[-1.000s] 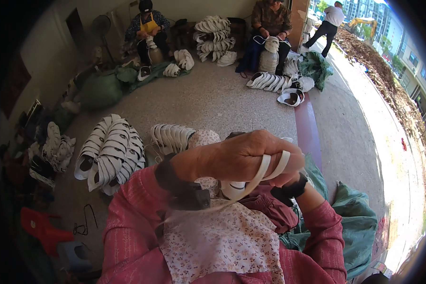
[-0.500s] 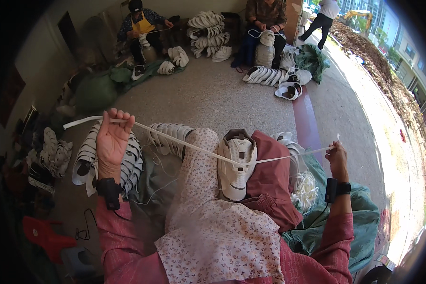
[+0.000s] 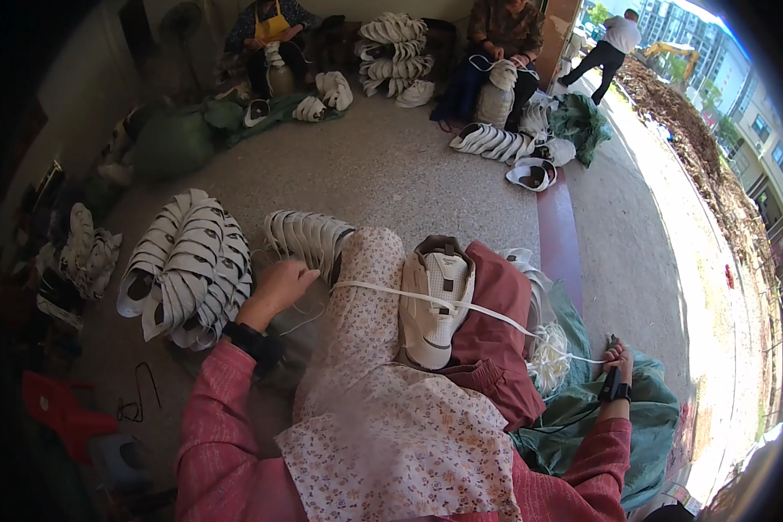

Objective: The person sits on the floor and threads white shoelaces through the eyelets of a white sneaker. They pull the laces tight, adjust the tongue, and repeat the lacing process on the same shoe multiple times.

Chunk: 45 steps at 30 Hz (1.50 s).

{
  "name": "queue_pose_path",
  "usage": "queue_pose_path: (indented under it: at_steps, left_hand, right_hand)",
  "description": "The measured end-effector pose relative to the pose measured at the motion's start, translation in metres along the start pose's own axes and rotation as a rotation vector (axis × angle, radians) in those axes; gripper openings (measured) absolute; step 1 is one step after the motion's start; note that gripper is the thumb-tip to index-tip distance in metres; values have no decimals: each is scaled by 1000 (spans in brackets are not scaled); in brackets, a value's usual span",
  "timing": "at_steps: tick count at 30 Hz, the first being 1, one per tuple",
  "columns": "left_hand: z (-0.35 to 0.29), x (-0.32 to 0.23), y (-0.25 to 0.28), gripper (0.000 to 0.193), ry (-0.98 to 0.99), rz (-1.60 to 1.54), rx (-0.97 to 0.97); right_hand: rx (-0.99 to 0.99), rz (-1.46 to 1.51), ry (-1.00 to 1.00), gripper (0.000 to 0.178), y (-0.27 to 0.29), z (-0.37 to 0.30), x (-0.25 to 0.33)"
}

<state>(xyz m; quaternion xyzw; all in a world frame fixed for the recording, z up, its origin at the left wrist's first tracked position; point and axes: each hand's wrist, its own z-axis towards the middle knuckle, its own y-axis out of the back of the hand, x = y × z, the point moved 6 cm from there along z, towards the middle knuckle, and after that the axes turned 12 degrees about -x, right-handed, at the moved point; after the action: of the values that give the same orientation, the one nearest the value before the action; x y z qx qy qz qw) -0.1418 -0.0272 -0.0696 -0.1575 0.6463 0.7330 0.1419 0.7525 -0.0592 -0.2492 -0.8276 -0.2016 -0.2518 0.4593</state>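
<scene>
Concrete floor (image 3: 409,174) ran from a shaded wall out to a sunlit doorway; other people sat at the far side among piles of white shoe uppers.

Left to right:
- Stack of white uppers (image 3: 187,270) lay fanned on the floor at far left; a second, smaller row (image 3: 309,239) sat just beside the knee.
- Left hand (image 3: 280,287) was closed, fingers curled, on the end of a white lace (image 3: 461,306), next to that smaller row.
- White shoe (image 3: 435,304) rested sole-down on the lap, toe toward the body, between a floral apron (image 3: 383,418) and red trousers (image 3: 496,322).
- Lace ran taut across the shoe's top and on to the right.
- Loose bundle of laces (image 3: 550,352) lay on a green sack (image 3: 583,409).
- Right hand (image 3: 616,364) was fisted on the lace's other end, low by the sack.

Handling, as judged: shoe looked light, mesh upper soft, sole stiffer; best held by the sole or heel. Lace looked thin, limp and smooth, apt to slip, so pinch it near the tip.
</scene>
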Motion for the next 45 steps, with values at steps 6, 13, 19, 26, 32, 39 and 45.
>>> queue_pose_path:
  at_steps: [6, 13, 19, 26, 32, 39, 45]
  left_hand:
    - [-10, -170, 25, 15, -583, -460, -162]
    - [13, -218, -46, 13, -691, -428, -101]
    - [15, -220, -62, 14, -652, -544, 64]
    - [16, -216, -68, 15, -660, -531, 79]
    - [17, -215, -70, 14, -636, -542, 117]
    - [14, -215, -72, 13, -608, -540, 139]
    - [14, -216, -70, 13, -632, -556, 139]
  right_hand:
    - [7, -1082, 464, 19, -313, -76, -139]
    - [750, -1592, 877, 20, -443, -185, -264]
    - [896, -1567, 765, 19, -439, -196, -272]
    - [1061, -1563, 685, 19, -438, -188, -276]
    - [952, -1388, 283, 21, -435, -167, -278]
    - [876, -1705, 946, 22, -430, -190, -287]
    - [722, -1485, 619, 20, -432, -180, -282]
